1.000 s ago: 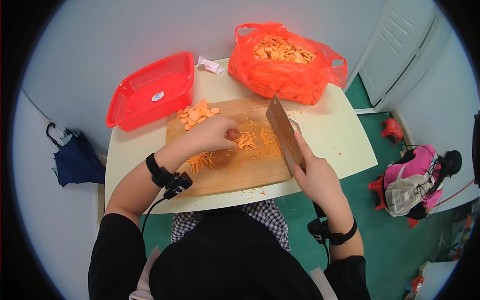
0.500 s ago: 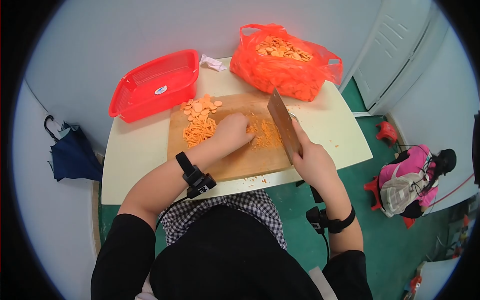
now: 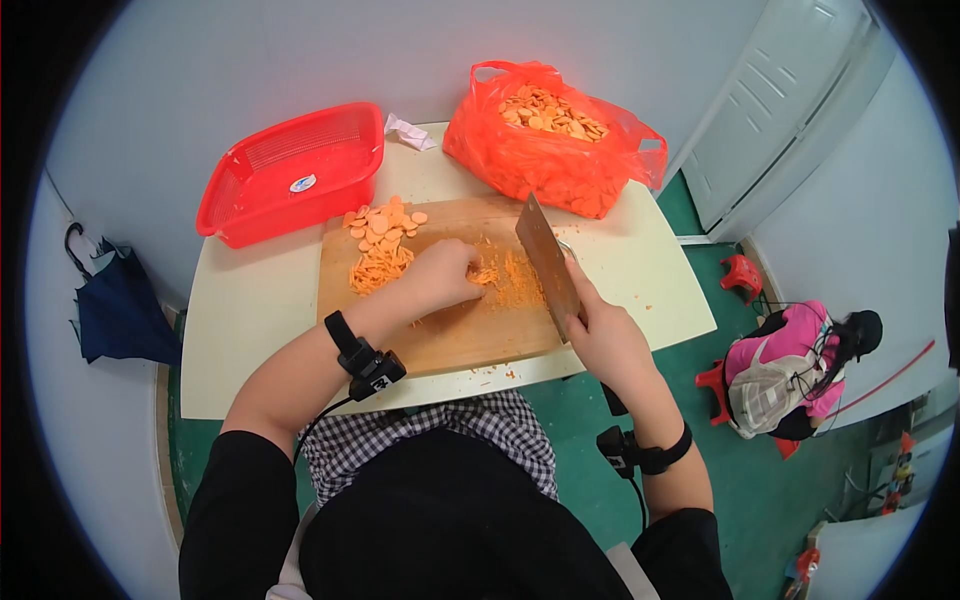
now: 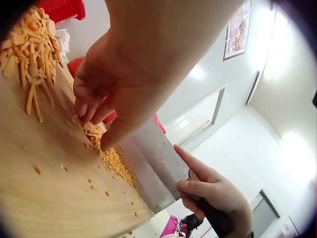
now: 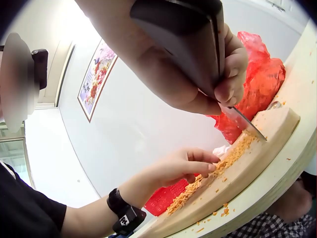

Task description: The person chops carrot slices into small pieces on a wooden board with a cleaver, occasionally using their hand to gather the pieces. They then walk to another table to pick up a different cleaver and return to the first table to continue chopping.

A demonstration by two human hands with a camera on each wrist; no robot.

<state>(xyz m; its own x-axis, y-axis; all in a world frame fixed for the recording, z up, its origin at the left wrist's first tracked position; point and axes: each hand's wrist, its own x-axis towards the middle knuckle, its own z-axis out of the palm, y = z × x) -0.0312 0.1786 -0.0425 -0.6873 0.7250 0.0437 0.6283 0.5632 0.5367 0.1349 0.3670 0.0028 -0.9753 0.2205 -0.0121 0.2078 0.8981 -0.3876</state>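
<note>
Over the middle of a wooden cutting board (image 3: 455, 340), my left hand (image 3: 440, 272) bends its fingers around a small clump of carrot shreds (image 4: 93, 131), thumb on the near side. My right hand (image 3: 612, 340) grips a cleaver (image 3: 545, 262) by its dark handle, index finger stretched along the blade. The blade stands on edge at the board's right side. Finely chopped carrot (image 3: 520, 282) lies between the left fingertips and the cleaver. Left of the left hand are a heap of carrot strips (image 3: 378, 270) and, behind it, a pile of carrot slices (image 3: 383, 222).
A red plastic basket (image 3: 290, 190) stands at the table's back left. A red plastic bag (image 3: 530, 160) full of carrot slices is at the back right, with crumpled paper (image 3: 410, 132) between. Crumbs lie along the front edge. A seated person (image 3: 785, 370) is off to the right.
Relative to the board, my left hand has shifted right toward the chopped carrot, uncovering the strips heap. The clump at its fingers looks smaller. The cleaver keeps about the same place on the board.
</note>
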